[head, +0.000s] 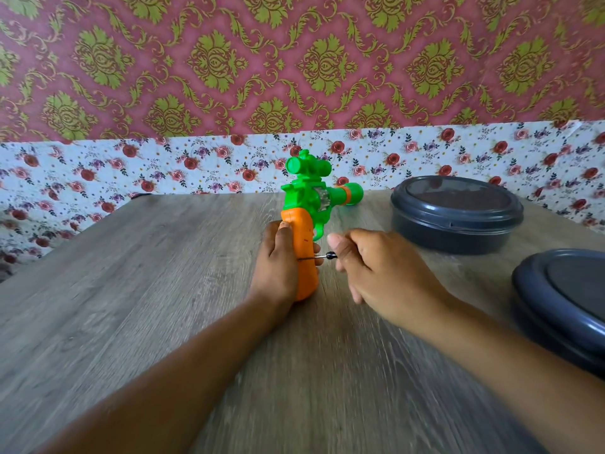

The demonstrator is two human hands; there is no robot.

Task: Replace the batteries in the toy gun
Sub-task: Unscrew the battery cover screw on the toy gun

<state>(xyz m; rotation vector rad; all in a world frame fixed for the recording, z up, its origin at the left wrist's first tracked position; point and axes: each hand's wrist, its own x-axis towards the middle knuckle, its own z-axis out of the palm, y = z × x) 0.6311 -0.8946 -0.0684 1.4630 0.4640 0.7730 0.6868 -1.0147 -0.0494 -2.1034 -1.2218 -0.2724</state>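
The green-and-orange hard plastic toy gun [306, 221] lies on the wood-grain bench [147, 290]: light, rigid, likely slippery. Left hand [278, 267] clamps its orange grip; right hand [376, 270] pinches a small screwdriver [319, 256]

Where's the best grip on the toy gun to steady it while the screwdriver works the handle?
Wrap the orange handle from its left side, as the left hand does now. The toy gun lies on the table with the handle nearest the person, and the screwdriver in the right hand comes in from the right, so that side should stay open.
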